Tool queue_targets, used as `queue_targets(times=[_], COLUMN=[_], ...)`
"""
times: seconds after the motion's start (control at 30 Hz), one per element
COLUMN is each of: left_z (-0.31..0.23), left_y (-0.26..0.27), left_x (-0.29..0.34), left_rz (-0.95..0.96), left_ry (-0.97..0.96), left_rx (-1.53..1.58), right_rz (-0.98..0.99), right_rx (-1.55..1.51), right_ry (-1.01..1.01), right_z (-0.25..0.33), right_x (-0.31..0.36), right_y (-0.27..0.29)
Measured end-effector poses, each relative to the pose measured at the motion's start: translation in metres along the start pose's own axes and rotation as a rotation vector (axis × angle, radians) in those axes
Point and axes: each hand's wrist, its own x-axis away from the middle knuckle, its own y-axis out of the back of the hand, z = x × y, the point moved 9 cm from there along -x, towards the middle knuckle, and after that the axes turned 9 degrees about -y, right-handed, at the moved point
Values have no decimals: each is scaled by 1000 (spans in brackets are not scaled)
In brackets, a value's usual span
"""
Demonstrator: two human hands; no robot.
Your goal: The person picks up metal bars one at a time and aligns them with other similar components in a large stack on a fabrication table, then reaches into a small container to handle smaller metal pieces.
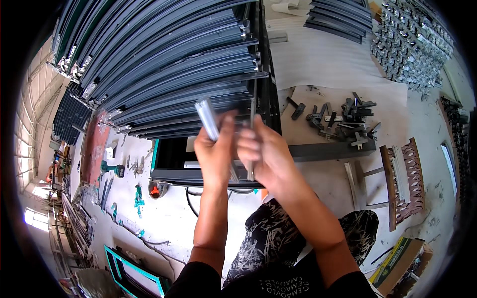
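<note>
Gripping a blurred silver strip (207,118), the left hand (214,154); right hand's (263,154) grasp unclear.

My left hand (214,151) grips a silvery metal strip (207,118), my right hand (263,151) another, before stacked dark aluminium profiles (174,59).
</note>
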Motion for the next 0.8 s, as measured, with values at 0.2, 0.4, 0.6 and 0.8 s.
queue_targets(times=[0.2,0.4,0.6,0.8], left_z=[41,88,73,40], left_y=[64,74,61,50], left_x=[28,69,67,56], left_rz=[-73,-71,23,-7], left_ry=[202,486,453,387], left_rx=[118,684,832,835], right_rz=[-216,20,-44,-533], right_rx=[397,301,199,760], right_ry=[-89,-192,-27,88], right_z=[-40,-41,5,33], right_x=[52,52,3,27], right_y=[25,11,26,28])
